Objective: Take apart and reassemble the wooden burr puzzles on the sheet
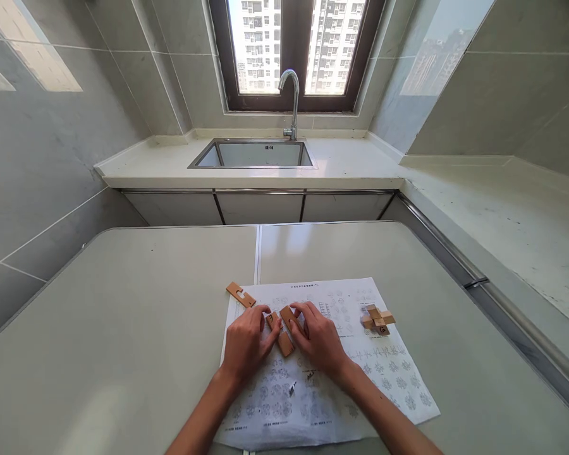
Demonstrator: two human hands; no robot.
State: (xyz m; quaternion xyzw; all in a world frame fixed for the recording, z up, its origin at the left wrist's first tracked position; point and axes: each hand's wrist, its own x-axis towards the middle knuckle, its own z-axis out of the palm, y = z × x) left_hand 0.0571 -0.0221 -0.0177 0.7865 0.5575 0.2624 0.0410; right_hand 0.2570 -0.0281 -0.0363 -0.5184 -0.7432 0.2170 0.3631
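My left hand [250,340] has its thumb and fingers closed on a flat wooden puzzle piece [285,345] with a dark mark near its upper end. Close beside it, a second wooden puzzle piece [288,315] is pinched between the thumb and fingers of my right hand [320,338]. Both pieces lie slanted over a printed sheet [355,411], partly covered by my fingers. Beyond my left hand, a notched wooden piece [237,293] rests across the sheet's upper left corner. An interlocked wooden puzzle [378,321] with crossing bars sits on the sheet's right side.
The sheet, printed with small diagrams, lies on a pale table [123,316] with a seam down its middle. Past the table's far edge are a counter [351,158], a sink [251,153] and a tap [294,104] below a window. Another counter [502,202] runs along the right.
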